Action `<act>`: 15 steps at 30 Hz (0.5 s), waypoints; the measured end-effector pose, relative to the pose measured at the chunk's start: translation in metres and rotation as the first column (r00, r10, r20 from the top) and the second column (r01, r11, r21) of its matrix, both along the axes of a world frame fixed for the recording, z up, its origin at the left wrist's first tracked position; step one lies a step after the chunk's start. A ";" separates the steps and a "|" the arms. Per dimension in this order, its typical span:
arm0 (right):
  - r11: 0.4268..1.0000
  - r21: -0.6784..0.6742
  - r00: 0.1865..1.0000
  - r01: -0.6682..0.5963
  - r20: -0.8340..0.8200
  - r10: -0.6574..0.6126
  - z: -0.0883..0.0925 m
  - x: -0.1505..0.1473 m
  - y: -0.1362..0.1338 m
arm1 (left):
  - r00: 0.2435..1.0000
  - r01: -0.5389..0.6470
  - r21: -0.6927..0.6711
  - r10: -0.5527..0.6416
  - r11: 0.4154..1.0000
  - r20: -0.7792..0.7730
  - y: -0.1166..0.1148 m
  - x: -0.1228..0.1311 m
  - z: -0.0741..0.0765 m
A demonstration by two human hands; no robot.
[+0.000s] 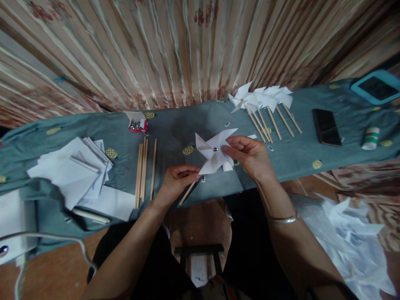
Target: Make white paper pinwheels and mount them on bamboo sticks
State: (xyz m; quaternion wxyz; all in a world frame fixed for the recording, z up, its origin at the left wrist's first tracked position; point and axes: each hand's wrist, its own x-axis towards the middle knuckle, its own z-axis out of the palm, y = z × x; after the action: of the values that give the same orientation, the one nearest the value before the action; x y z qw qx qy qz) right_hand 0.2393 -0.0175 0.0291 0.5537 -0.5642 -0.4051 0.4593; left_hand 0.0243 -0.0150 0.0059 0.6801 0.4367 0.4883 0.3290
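Observation:
A white paper pinwheel [210, 160] with a shiny metal pin at its middle is held between my two hands above the table. My left hand [178, 181] pinches the tip of its lower left blade. On the other side, the thumb and fingers of my right hand [248, 156] are closed on the right blade. A wooden stick [187, 193] shows just below my left fingers; I cannot tell whether it is joined to the pinwheel. Several more wooden sticks [142, 168] lie to the left of my left hand.
Several finished pinwheels on sticks [262, 100] lie at the back right. White paper sheets [71, 171] are piled at left, near an open red box of metal pins [138, 125]. A phone [326, 127] and a glue stick [371, 138] are at right. A plastic bag [346, 241] holds white paper pieces.

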 end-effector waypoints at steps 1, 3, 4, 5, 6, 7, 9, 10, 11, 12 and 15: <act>1.000 0.003 1.000 0.007 0.001 -0.007 0.000 -0.001 0.000 | 1.000 -0.003 0.001 0.003 1.000 -0.005 0.000 0.000 0.000; 1.000 0.013 1.000 0.017 -0.002 -0.017 0.001 -0.002 0.000 | 1.000 -0.007 0.000 0.007 1.000 -0.009 0.000 0.001 -0.001; 1.000 0.018 1.000 0.021 -0.007 -0.021 0.002 -0.003 0.000 | 1.000 -0.009 -0.001 0.009 1.000 -0.009 0.000 0.001 -0.001; 0.999 0.021 1.000 0.024 -0.014 -0.024 0.002 -0.004 0.000 | 1.000 -0.011 -0.001 0.011 1.000 -0.008 0.000 0.001 -0.001; 0.999 0.021 0.999 0.027 -0.022 -0.026 0.003 -0.005 0.000 | 1.000 -0.012 0.001 0.012 1.000 -0.009 0.000 0.001 -0.001; 0.999 0.017 0.999 0.029 -0.028 -0.029 0.003 -0.006 -0.001 | 1.000 -0.011 0.006 0.011 1.000 -0.012 0.000 0.001 -0.001; 1.000 0.002 0.999 0.031 -0.037 -0.031 0.003 -0.007 -0.001 | 1.000 -0.006 0.022 0.006 1.000 -0.018 0.000 0.001 -0.002; 1.000 -0.007 0.999 0.030 -0.041 -0.030 0.003 -0.007 -0.001 | 1.000 -0.004 0.033 0.005 0.999 -0.023 0.000 0.001 -0.002; 1.000 -0.012 0.999 0.028 -0.046 -0.029 0.002 -0.007 -0.002 | 1.000 -0.004 0.045 0.006 0.999 -0.028 0.000 0.001 -0.003; 1.000 -0.012 0.998 0.026 -0.050 -0.027 0.001 -0.007 -0.002 | 0.999 -0.008 0.058 0.010 0.998 -0.034 0.000 0.001 -0.004; 1.000 -0.005 0.998 0.013 -0.054 -0.013 -0.001 -0.006 -0.002 | 0.998 -0.022 0.091 0.027 0.996 -0.053 0.000 0.000 -0.006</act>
State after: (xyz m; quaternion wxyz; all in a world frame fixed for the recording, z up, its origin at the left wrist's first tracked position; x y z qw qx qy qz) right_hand 0.2329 -0.0193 0.0282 0.5661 -0.5556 -0.3853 0.4716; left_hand 0.0246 -0.0148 -0.0003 0.6423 0.4697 0.4964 0.3471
